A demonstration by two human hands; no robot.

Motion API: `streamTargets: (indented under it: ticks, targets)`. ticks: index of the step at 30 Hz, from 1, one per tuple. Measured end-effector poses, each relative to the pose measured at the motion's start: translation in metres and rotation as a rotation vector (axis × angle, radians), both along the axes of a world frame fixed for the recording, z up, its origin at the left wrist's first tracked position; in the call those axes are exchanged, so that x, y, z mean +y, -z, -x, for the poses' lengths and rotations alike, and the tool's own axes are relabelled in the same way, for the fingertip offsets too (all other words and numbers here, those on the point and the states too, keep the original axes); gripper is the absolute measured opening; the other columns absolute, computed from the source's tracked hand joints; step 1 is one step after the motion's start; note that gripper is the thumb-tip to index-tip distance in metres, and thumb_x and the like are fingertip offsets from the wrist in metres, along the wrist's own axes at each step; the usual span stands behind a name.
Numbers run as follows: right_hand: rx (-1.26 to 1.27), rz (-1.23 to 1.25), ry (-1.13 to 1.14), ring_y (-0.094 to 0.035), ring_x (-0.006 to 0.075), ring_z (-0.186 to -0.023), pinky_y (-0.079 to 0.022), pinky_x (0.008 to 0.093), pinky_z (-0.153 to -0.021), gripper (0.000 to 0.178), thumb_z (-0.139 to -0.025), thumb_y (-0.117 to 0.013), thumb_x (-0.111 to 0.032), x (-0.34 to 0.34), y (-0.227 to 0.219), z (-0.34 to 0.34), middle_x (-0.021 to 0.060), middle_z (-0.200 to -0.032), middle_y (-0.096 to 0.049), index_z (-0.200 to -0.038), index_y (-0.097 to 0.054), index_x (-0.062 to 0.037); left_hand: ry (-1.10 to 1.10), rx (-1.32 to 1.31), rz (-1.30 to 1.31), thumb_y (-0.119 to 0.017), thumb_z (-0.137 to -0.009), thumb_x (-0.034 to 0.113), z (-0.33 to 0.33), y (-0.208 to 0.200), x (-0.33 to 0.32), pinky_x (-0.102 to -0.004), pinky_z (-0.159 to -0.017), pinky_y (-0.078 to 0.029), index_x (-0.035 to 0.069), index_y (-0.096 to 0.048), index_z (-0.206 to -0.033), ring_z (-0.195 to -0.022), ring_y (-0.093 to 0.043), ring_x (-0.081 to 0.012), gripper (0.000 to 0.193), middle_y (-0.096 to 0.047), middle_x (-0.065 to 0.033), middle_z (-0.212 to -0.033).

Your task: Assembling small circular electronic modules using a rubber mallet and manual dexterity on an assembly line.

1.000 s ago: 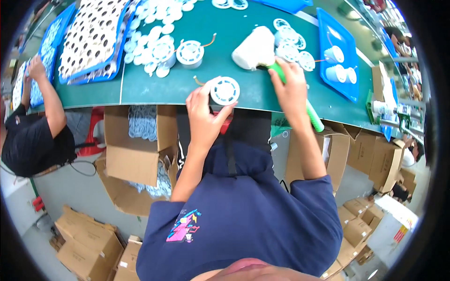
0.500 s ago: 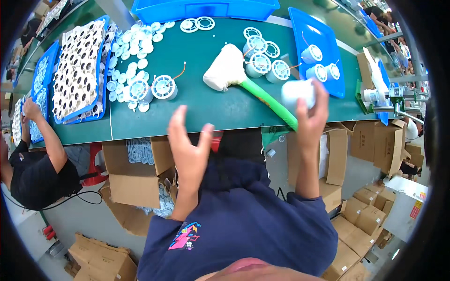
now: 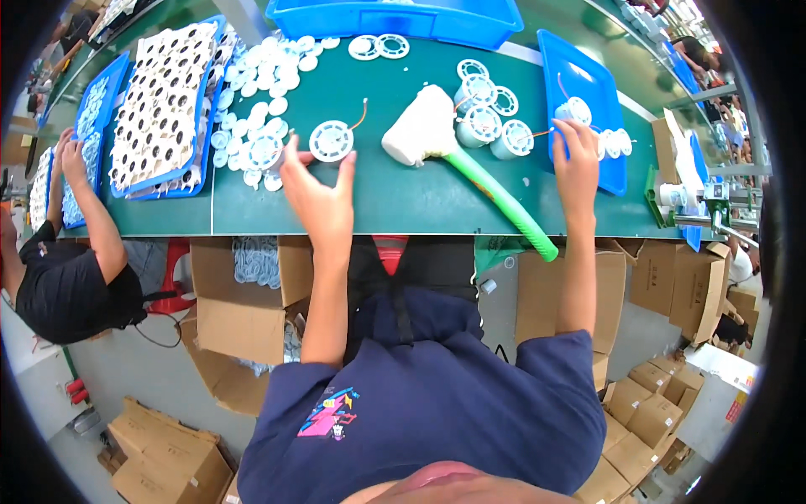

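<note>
My left hand [image 3: 323,197] is at the table's front, fingers and thumb around a white round housing [image 3: 331,141] with a slotted face and a short orange wire. Its thumb meets the lower rim; the grip is partly hidden. A similar housing [image 3: 266,151] stands left of it. My right hand [image 3: 576,164] reaches over the near left edge of a blue tray [image 3: 606,178], fingers bent down. What lies under those fingers is hidden. White housings [image 3: 575,109] lie in the tray beyond and beside them. A mallet with a cloth-wrapped head [image 3: 417,130] and green handle [image 3: 504,202] lies between my hands.
Several wired housings [image 3: 482,124] and slotted rings [image 3: 505,101] stand beyond the mallet. Small white caps [image 3: 273,71] cover the left, beside a tray of white parts [image 3: 159,109]. A blue bin [image 3: 395,23] borders the back. A co-worker [image 3: 71,286] works at far left.
My left hand has moved forward to the wired housing, which has shifted slightly. My right hand has carried a white cup-shaped housing into the blue tray; that piece can no longer be picked out.
</note>
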State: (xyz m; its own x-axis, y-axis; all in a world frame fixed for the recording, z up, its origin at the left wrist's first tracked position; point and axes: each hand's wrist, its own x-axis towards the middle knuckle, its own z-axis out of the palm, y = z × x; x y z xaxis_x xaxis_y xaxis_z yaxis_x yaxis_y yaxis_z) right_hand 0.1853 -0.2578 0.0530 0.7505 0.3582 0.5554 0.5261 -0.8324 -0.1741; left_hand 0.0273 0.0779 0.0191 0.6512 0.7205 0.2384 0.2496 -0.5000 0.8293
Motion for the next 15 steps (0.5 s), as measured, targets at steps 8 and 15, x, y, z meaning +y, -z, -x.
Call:
streamTargets:
  ticks: [8,15]
  targets:
    - [0.145,0.244,-0.337,-0.057,0.0349,-0.125,-0.050,0.0429,-0.102,0.035,-0.089,-0.067,-0.004,0.020,0.024,-0.065,0.0109,-0.137,-0.061,-0.124,-0.066,-0.0106,0.205,-0.037,-0.028,-0.083,-0.084,0.024,0.001,0.003,-0.001,-0.0492,-0.110,-0.036,0.002,-0.040,-0.151,-0.131,-0.050,-0.0363,0.083,-0.053,-0.0208,-0.139]
    - [0.217,-0.161,-0.068,-0.067,0.0356,-0.090,-0.055,0.0392,-0.080,0.019,-0.102,-0.062,-0.014,0.019,0.018,-0.057,0.0172,-0.102,-0.070,-0.116,-0.064,-0.0021,0.321,-0.084,-0.054,-0.086,-0.082,0.026,0.011,0.005,-0.001,-0.0457,-0.107,-0.040,0.005,-0.049,-0.145,-0.126,-0.054,-0.0342,0.076,-0.056,-0.0154,-0.137]
